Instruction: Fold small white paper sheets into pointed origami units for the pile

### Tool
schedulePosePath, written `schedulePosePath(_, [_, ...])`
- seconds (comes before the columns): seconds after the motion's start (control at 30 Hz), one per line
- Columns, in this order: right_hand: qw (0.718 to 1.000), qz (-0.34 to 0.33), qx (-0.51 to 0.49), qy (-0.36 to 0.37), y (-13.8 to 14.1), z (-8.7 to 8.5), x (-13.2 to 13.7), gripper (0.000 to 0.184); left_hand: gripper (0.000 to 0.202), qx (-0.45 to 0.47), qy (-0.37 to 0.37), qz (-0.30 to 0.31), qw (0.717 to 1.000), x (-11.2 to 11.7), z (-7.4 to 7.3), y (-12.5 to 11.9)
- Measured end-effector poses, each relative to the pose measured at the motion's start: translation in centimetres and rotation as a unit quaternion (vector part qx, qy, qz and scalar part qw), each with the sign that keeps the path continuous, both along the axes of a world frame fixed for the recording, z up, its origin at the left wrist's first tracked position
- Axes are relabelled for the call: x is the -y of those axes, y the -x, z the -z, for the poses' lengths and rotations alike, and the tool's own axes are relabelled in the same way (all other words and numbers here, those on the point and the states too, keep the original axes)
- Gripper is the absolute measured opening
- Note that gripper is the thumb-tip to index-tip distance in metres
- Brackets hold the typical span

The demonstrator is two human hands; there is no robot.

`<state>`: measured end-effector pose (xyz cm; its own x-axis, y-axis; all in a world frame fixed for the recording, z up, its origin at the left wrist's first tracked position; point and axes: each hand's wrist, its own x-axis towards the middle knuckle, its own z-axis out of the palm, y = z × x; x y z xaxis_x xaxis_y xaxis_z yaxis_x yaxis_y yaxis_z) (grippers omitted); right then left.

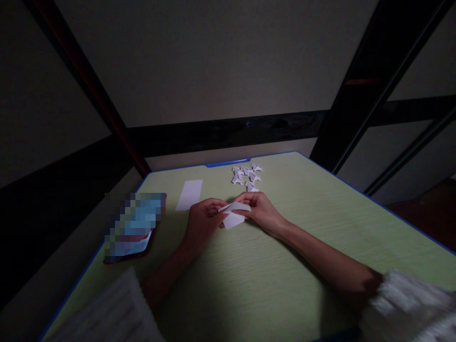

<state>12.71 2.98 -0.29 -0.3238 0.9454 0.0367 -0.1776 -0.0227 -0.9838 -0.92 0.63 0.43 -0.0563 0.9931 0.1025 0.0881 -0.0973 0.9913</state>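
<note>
Between my two hands is a partly folded piece of white paper [233, 219], held just above the table. My left hand [204, 221] pinches its left edge between thumb and fingers. On the opposite side, my right hand [261, 212] grips the upper right part, thumb in front. A pointed flap stands up across the top of the paper. Just beyond my right hand lie several small folded paper figures [252, 176] in a loose cluster. To the left of them, a flat white sheet of paper [190, 194] rests on the table near my left hand.
The pale green table [285, 275] has a blue rim. At its left side lies a tablet-like device [142, 223] with a dark red edge, its screen partly blurred out. A blue strip [230, 163] runs along the far edge. Behind the table stand pale panels [221, 61] with dark bands.
</note>
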Motion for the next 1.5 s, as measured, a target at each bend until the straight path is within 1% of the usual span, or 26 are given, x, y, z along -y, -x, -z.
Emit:
schedulePosePath(0.13, [1.0,-0.016,-0.007,0.003,0.0,0.0,0.0,0.017,0.01,0.005,0.004,0.01,1.0,0.1,-0.1,0.0])
schedulePosePath(0.23, [1.0,-0.014,-0.006,0.006,0.1,-0.2,0.1,0.017,0.009,0.022,0.007,0.024,0.999,0.1,-0.2,0.1])
schedulePosePath(0.37, [1.0,-0.007,-0.005,0.007,0.0,-0.2,0.2,0.015,0.012,0.083,0.028,0.053,0.995,0.0,0.1,0.3])
schedulePosePath(0.47, [1.0,-0.015,-0.005,-0.007,0.0,0.0,0.0,0.012,0.019,0.115,0.046,0.07,0.99,-0.2,0.4,0.4])
schedulePosePath(0.57, [0.999,-0.02,-0.004,-0.029,-0.1,0.3,-0.2,0.011,0.022,0.092,0.058,0.082,0.991,-0.3,0.6,0.4])
schedulePosePath(0.73, [0.997,-0.016,0.021,-0.07,-0.2,0.6,-0.4,0.009,0.016,0.029,0.062,0.08,0.994,-0.2,0.3,0.2])
schedulePosePath(0.87, [0.996,-0.016,0.034,-0.08,-0.4,0.4,-0.3,0.009,0.013,-0.014,0.052,0.047,0.997,0.0,-0.2,0.0])
schedulePosePath(1.0, [0.997,-0.032,0.017,-0.07,-0.7,0.0,-0.1,0.018,0.014,-0.054,-0.001,-0.002,0.999,0.1,-0.5,0.1])
schedulePosePath(1.07, [0.996,-0.041,-0.002,-0.076,-0.9,-0.1,0.0,0.018,0.014,-0.071,-0.025,-0.015,0.997,0.1,-0.3,0.1])
schedulePosePath(1.13, [0.996,-0.042,0.006,-0.085,-0.9,-0.2,0.2,0.015,0.013,-0.078,-0.039,-0.017,0.996,0.2,-0.1,0.2])
schedulePosePath(1.27, [0.991,-0.036,0.065,-0.109,-0.8,-0.4,0.5,0.009,0.012,-0.068,-0.045,-0.002,0.997,0.3,0.2,0.1])
schedulePosePath(1.43, [0.988,-0.038,0.034,-0.147,-1.1,-0.6,0.5,0.013,0.011,-0.072,-0.034,-0.008,0.997,0.6,-0.1,-0.1])
schedulePosePath(1.5, [0.985,-0.03,0.041,-0.162,-1.2,-0.6,0.5,0.014,0.011,-0.078,-0.031,-0.008,0.996,0.6,-0.1,-0.2])
